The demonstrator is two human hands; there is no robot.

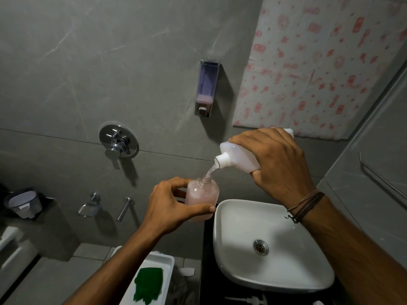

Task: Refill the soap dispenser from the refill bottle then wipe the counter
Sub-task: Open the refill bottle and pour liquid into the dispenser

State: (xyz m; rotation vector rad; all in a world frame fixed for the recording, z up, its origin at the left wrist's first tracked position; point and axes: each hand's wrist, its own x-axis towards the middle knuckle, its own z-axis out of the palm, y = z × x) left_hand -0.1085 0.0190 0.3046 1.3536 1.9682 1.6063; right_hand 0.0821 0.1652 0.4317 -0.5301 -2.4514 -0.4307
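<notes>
**Clear liquid streams from a white bottle into a small pink one**

Translucent white plastic fills our right hand (pixel 276 164), which is closed around the refill bottle (pixel 236 156), tipped nearly flat with its threaded neck pointing down and left. A thin clear stream (pixel 210 171) falls from that neck into the narrow mouth of the soap dispenser bottle (pixel 202 195). Our left hand (pixel 174 205) grips this small, rounded, clear bottle from the side, thumb across its front, holding it upright in the air just beside the left rim of the white basin (pixel 222 243). The dispenser bottle looks almost full of cloudy pink, bubbly liquid.

We judge overflow the main risk: the level sits near the shoulder, and more pouring could send soap over the neck onto our fingers. The mouth is narrow, so a small wobble of either hand could put the stream down the outside. A slippery bottle held over the floor, not the basin, could also drop.

The wall is matte grey stone-look tile. The basin is glossy, squarish ceramic with a metal drain. Below left, a crumpled green cloth (pixel 148 285) lies in a white tray (pixel 164 260). A pump head (pixel 248 300) rests on the dark counter (pixel 208 260).
</notes>
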